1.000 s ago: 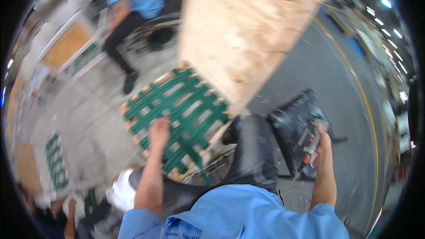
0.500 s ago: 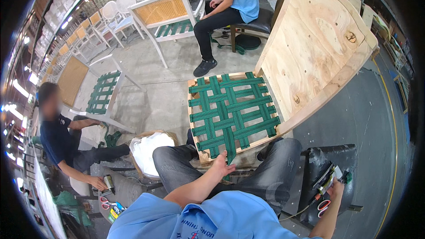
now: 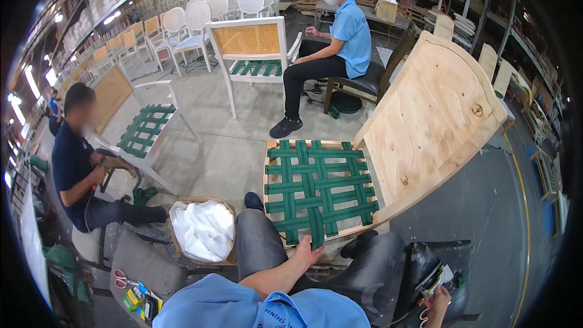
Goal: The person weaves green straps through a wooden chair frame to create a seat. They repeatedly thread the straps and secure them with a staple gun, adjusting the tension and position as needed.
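In front of me stands a bare wooden chair frame [image 3: 381,214] with a plywood back, its seat woven with green webbing straps [image 3: 291,188]. My left hand [image 3: 310,252] is closed at the seat's near edge, holding the loose end of a strap [image 3: 316,231] that hangs over the rail. Low at the right, my right hand [image 3: 437,302] is closed on a staple gun [image 3: 438,278] over a black padded stool [image 3: 419,255]. Part of the gun and my right fingertips are hidden.
White bags fill a box [image 3: 203,231] left of my knee. Scissors [image 3: 121,279] and small packages [image 3: 141,300] lie on a grey seat [image 3: 155,261]. A seated person [image 3: 91,170] works at the left beside a white chair [image 3: 146,130]; another [image 3: 349,39] sits ahead near a cane-backed chair [image 3: 246,42].
My view has tilted up, so everything sits lower. Both my hands keep their holds. The person at left has lifted a tool off the grey seat and holds it near the white chair.
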Demonstrator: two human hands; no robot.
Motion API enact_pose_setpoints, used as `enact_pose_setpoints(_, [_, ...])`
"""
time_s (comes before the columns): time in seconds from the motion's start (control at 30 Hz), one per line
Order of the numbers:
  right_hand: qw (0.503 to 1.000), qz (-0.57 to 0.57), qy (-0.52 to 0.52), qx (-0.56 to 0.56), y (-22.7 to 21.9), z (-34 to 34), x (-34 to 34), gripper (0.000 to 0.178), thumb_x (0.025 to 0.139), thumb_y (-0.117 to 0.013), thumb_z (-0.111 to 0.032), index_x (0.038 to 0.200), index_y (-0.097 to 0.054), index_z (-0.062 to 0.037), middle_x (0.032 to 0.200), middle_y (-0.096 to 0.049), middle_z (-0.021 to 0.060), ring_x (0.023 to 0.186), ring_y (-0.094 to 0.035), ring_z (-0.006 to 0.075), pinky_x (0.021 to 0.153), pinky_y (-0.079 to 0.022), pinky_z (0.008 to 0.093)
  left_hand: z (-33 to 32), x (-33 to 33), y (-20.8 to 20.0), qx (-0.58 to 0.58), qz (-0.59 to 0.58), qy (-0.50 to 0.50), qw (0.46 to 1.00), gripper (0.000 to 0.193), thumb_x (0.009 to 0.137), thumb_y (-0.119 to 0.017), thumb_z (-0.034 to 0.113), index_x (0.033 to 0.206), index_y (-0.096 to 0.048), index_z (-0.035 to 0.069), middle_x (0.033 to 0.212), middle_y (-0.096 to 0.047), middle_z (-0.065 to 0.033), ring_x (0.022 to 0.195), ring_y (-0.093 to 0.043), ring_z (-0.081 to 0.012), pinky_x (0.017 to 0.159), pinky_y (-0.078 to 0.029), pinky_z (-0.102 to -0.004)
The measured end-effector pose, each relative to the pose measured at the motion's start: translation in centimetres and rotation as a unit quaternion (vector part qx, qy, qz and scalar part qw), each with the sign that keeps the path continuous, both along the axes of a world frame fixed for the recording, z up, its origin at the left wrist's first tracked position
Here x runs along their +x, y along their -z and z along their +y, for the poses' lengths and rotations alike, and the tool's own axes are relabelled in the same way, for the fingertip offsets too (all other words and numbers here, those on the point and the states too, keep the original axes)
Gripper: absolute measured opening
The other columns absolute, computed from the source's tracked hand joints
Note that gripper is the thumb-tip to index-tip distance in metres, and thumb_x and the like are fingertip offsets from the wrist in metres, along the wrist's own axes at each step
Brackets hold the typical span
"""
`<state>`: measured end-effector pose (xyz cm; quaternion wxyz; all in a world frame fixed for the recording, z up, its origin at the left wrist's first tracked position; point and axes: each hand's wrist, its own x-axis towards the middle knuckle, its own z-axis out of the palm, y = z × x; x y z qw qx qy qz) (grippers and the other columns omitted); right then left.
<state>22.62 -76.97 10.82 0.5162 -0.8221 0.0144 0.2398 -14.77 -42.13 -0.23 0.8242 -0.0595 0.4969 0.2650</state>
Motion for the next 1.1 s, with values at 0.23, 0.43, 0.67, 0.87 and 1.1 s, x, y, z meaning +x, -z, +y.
enact_pose_setpoints(0.23, [0.995,0.062,-0.02,0.079,-1.6,4.8,-5.1,0.055,0.097,-0.071,-0.015,0.146,-0.05,-0.003,0.106,-0.068,0.01,0.082,-0.067,0.0202,0.061,-0.052,0.0322,0.5,-0.6,0.3,0.019,0.054,-0.027,0.998,0.063,0.096,-0.058,0.043,0.152,-0.043,0.018,0.145,-0.056,-0.0032,0.134,-0.052,-0.0338,0.124,-0.01,-0.0512])
enact_pose_setpoints(0.43, [0.975,0.036,-0.125,0.179,-1.2,13.3,-5.7,0.048,0.097,-0.071,-0.025,0.139,-0.055,-0.0052,0.116,-0.063,0.0133,0.097,-0.064,0.0237,0.075,-0.057,0.0342,0.4,-0.4,0.8,0.084,0.07,-0.071,0.991,0.048,0.102,-0.056,0.041,0.138,-0.056,0.009,0.138,-0.06,-0.0086,0.128,-0.055,-0.0269,0.117,-0.034,-0.0494])
enact_pose_setpoints(0.67, [0.898,0.213,-0.379,0.072,7.2,29.0,-17.9,0.046,0.102,-0.063,-0.037,0.133,-0.059,-0.0035,0.108,-0.068,0.011,0.095,-0.068,0.0214,0.073,-0.054,0.0352,-2.2,-1.8,1.4,0.22,0.101,0.003,0.97,0.035,0.104,-0.057,0.026,0.126,-0.062,-0.002,0.123,-0.066,-0.0119,0.111,-0.066,-0.0252,0.093,-0.058,-0.0456])
enact_pose_setpoints(0.87, [0.805,0.378,-0.458,0.003,15.6,31.9,-23.4,0.058,0.107,-0.045,-0.055,0.134,-0.058,-0.0051,0.128,-0.067,0.0169,0.109,-0.067,0.0359,0.087,-0.053,0.0526,-4.8,-3.1,1.4,0.206,0.123,0.373,0.896,0.027,0.105,-0.056,0.017,0.123,-0.066,0.001,0.108,-0.072,-0.0126,0.089,-0.074,-0.0274,0.065,-0.058,-0.0412])
enact_pose_setpoints(1.1, [0.818,0.435,-0.376,0.02,15.3,33.5,-28.1,0.04,0.111,-0.043,-0.042,0.104,-0.059,-0.0064,0.078,-0.059,0.0042,0.064,-0.055,0.0198,0.059,-0.047,0.0427,-5.8,-4.3,1.4,0.197,0.141,0.535,0.809,0.032,0.102,-0.062,0.026,0.123,-0.065,0.002,0.111,-0.072,-0.0149,0.089,-0.074,-0.0361,0.064,-0.056,-0.0449])
